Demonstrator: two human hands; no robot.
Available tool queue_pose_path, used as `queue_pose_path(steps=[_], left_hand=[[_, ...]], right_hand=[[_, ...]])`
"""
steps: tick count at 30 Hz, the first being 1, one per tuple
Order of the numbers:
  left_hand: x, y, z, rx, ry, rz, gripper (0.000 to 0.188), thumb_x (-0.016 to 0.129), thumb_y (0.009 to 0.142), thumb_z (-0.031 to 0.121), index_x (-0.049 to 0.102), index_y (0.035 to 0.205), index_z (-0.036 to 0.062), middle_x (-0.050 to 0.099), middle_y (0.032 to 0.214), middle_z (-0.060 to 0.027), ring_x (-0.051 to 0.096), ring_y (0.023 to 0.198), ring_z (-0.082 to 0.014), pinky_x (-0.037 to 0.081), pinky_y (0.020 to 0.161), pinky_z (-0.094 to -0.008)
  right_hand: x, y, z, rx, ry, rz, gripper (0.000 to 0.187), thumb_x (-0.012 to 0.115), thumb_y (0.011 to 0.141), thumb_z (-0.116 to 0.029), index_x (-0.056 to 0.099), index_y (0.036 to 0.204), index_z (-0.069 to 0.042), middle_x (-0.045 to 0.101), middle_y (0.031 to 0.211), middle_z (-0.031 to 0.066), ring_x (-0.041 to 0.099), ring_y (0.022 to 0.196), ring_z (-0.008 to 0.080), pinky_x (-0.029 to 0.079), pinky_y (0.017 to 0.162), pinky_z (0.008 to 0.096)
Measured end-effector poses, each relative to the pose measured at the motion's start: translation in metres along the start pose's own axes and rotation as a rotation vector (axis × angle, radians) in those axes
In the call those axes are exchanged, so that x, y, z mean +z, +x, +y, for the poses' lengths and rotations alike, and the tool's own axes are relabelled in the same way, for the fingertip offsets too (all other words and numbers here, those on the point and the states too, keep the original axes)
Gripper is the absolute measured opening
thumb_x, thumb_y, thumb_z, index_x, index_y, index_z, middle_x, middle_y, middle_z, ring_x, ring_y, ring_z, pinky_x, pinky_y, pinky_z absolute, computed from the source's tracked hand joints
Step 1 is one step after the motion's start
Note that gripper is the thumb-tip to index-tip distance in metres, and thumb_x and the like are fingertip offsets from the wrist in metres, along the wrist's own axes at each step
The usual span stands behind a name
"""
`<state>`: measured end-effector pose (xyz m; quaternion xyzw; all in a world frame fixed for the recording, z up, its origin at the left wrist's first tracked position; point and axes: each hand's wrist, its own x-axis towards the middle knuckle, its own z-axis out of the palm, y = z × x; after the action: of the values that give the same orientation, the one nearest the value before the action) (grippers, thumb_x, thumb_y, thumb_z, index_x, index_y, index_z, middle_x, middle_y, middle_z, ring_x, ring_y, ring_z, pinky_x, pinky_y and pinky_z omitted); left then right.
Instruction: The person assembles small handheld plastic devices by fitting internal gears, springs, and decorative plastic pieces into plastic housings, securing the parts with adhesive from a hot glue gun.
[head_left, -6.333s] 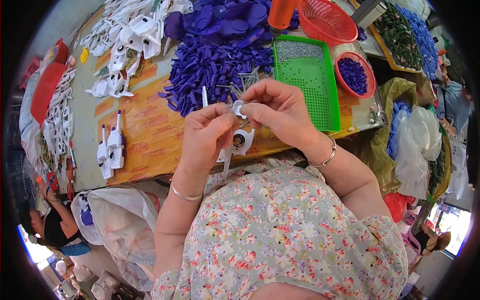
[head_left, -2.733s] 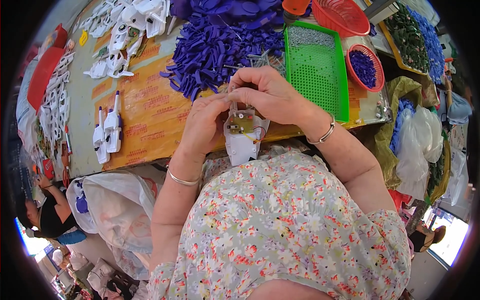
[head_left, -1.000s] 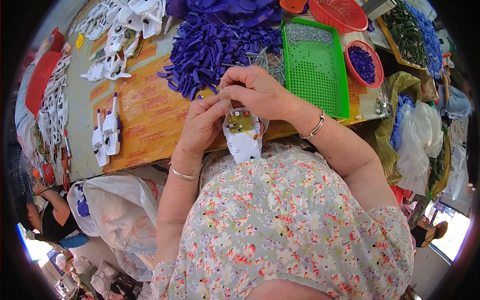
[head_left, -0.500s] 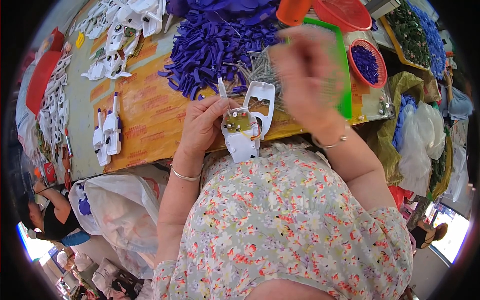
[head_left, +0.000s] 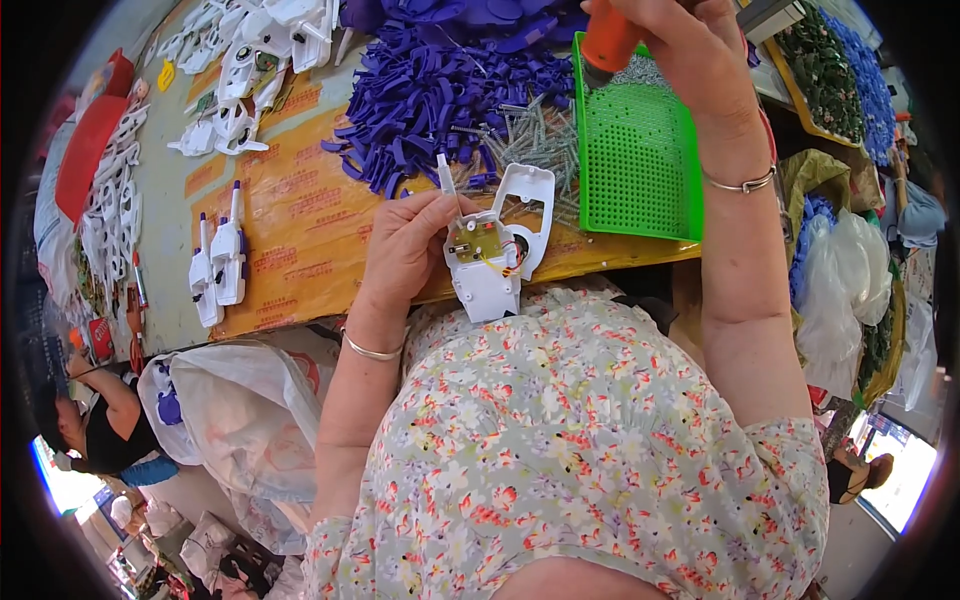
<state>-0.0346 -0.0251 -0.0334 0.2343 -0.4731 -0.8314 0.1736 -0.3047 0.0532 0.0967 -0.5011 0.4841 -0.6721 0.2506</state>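
Right hand (head_left: 690, 45), at the white casing (head_left: 485, 290) a moment ago, is now gripping an orange driver-like tool (head_left: 612, 38) above the green perforated tray (head_left: 690, 215). Left hand (head_left: 408, 235) is still pinching the casing alone, steadying it by the near edge of the surface (head_left: 290, 230); its circuit board (head_left: 478, 243) is facing up. Hands are working well apart. Metal springs (head_left: 535, 140) and purple plastic parts (head_left: 430, 100) are lying beyond.
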Motion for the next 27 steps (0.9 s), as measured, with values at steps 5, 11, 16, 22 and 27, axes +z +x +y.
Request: queue_pose_path(steps=[5, 11, 16, 22, 27], left_hand=[[0.003, 0.005, -0.001, -0.031, 0.142, 0.037, 0.024, 0.057, 0.091, 0.02, 0.069, 0.09, -0.0016, 0.062, 0.072, 0.0001, 0.054, 0.065, -0.0053, 0.039, 0.056, -0.018], [0.011, -0.002, 0.011, 0.017, 0.213, 0.114, 0.026, 0.055, 0.09, 0.02, 0.067, 0.089, -0.0038, 0.064, 0.079, -0.0021, 0.055, 0.068, -0.0072, 0.041, 0.062, -0.0207], [0.005, 0.005, 0.005, 0.041, -0.003, 0.116, 0.021, 0.058, 0.089, 0.013, 0.066, 0.088, -0.0059, 0.064, 0.077, -0.0051, 0.058, 0.067, -0.009, 0.045, 0.062, -0.0213], [0.009, 0.01, -0.001, 0.042, 0.049, 0.178, 0.021, 0.059, 0.09, 0.015, 0.067, 0.087, -0.0048, 0.064, 0.072, -0.0036, 0.056, 0.06, -0.0082, 0.044, 0.055, -0.0206], [0.009, 0.009, -0.001, 0.04, 0.044, 0.171, 0.021, 0.06, 0.09, 0.016, 0.067, 0.086, -0.0038, 0.063, 0.072, -0.003, 0.056, 0.06, -0.0075, 0.044, 0.055, -0.0202]], right_hand=[[-0.004, 0.016, 0.045, -0.503, 0.746, -0.497, 0.035, 0.064, 0.069, -0.008, 0.053, 0.102, -0.002, 0.059, 0.085, 0.0099, 0.06, 0.075, 0.0211, 0.05, 0.071, 0.0338], [0.008, -0.035, -0.038, 0.098, 0.29, -0.056, 0.051, 0.071, 0.072, -0.017, 0.048, 0.115, 0.0, 0.059, 0.087, 0.0114, 0.058, 0.079, 0.02, 0.048, 0.069, 0.0322], [-0.007, -0.043, -0.047, 0.4, 0.068, -0.024, 0.036, 0.071, 0.075, -0.015, 0.057, 0.106, -0.004, 0.063, 0.102, 0.0144, 0.061, 0.083, 0.0164, 0.049, 0.078, 0.0273], [-0.018, -0.052, 0.028, -0.02, 0.008, 0.225, 0.012, 0.066, 0.08, -0.005, 0.057, 0.086, -0.002, 0.059, 0.065, 0.0042, 0.057, 0.055, 0.0103, 0.046, 0.052, 0.0244], [-0.015, -0.047, 0.041, -0.1, -0.02, 0.24, 0.011, 0.065, 0.083, -0.007, 0.058, 0.087, 0.0, 0.058, 0.064, 0.0048, 0.056, 0.054, 0.0126, 0.047, 0.053, 0.0278]])
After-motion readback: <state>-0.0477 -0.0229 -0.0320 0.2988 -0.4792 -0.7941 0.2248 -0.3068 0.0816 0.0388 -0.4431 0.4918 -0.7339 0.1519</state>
